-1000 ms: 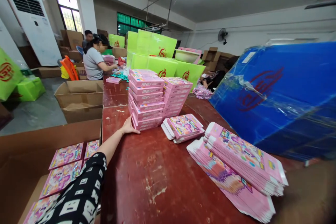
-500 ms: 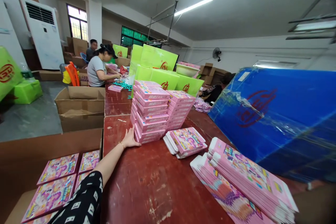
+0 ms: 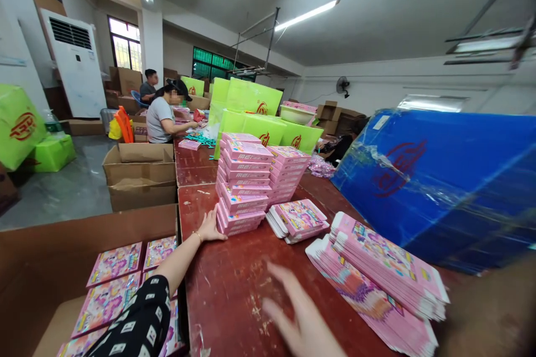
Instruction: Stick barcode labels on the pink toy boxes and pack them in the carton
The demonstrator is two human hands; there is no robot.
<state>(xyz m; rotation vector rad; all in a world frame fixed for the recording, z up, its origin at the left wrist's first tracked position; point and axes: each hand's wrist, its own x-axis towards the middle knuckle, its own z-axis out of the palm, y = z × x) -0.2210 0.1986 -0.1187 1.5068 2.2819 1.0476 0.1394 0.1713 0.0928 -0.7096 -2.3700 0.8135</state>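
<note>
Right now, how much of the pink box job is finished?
Partway, I think. The pink boxes lying in the cardboard carton look done. The left hand touches the left stack of boxes on the red table; the right hand, blurred, seems empty. Probably left: that stack, outside the carton, and the flat, unopened pink box sleeves.

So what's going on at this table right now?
Someone's left hand is against the lower left side of a stack of pink boxes, and their right hand, blurred, is over the red tabletop with its fingers apart. Flat pink cartons lie in piles on the right. At the left, an open cardboard box holds more pink boxes. Farther back, a person in a grey shirt works along the table.
</note>
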